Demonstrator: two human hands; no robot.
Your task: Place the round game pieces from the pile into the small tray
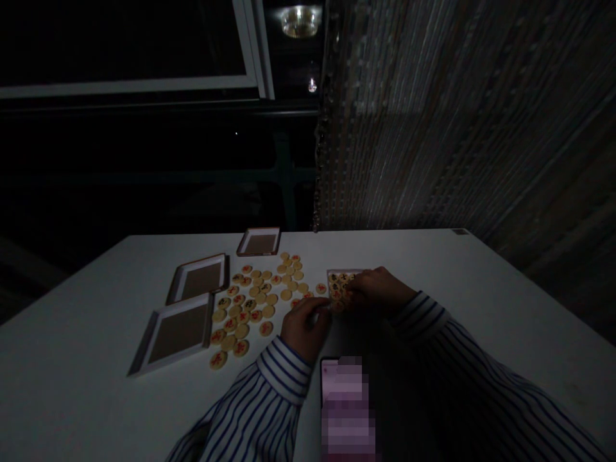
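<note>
A shallow box [335, 272] stands in front of me, with rows of round xiangqi pieces [337, 287] in it. My left hand [304, 328] is closed at the box's near left corner, fingertips and thumb pinching its edge. Over the box's right part reaches my right hand [382, 287]; its fingers are bent together down at the pieces, and what they hold, if anything, is hidden. Many loose xiangqi pieces [253, 292] are spread to the left of my hands, some showing red or black characters, others plain. One red-marked piece [321, 289] lies just left of the box.
Three shallow open trays lie along the left: a near one [153, 350], a middle one [174, 282] and a far one [244, 242]. A phone [341, 391] with a lit, blurred screen lies close to me on the white table [481, 308]. A bead curtain [409, 128] hangs behind.
</note>
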